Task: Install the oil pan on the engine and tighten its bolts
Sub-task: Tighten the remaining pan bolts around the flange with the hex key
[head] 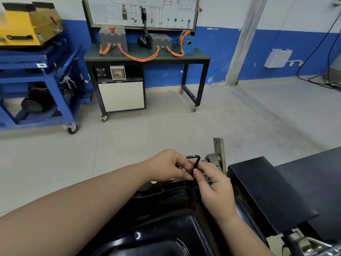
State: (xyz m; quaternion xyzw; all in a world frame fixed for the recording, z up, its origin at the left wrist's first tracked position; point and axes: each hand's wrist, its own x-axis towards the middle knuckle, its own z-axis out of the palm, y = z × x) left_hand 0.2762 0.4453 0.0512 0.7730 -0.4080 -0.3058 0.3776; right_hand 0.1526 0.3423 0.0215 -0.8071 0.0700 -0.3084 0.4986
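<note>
Oil pan [166, 209] lay lower centre of frame. We noted right hand [215, 187] pinching upright hex key [196, 161] at pan's far edge, left hand [166, 165] pinching its lower end; tilted key could slip, rounding hidden bolt

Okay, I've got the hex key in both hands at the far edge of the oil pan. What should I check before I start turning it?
1. Grip on the hex key: ok. The left hand and right hand both pinch its shank.
2. Key tip seated in a bolt head: cannot tell, the fingers hide it.
3. Oil pan sitting flush: cannot tell, its joint is hidden.
4. Flange holes on the left edge filled: cannot tell, too small to see.
5. Swing room: probably not ok, the metal bracket stands close behind the key.
</note>
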